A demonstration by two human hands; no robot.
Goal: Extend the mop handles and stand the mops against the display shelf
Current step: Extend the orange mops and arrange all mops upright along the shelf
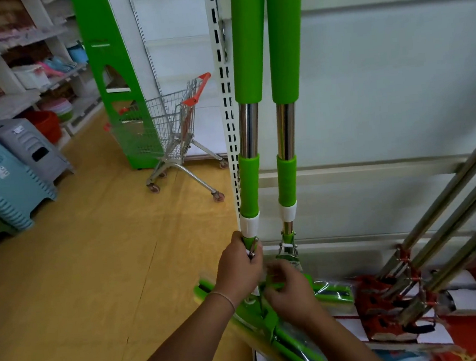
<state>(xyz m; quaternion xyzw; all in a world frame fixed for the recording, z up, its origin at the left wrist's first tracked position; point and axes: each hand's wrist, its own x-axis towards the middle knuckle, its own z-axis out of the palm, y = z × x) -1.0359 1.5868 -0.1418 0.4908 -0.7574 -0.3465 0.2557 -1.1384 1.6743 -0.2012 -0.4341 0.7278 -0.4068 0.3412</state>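
Hands work low on one green mop [250, 185]: left hand [238, 270] grips its pole, right hand [289, 293] pinches its blurred hinge.

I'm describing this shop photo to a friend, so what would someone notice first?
Two bright green mops stand upright side by side at centre, against the white display shelf. Below them, the left hand grips the base of the left mop's handle while the right hand works at its head. Behind on the left, a shopping cart with red trim stands on the yellow floor.
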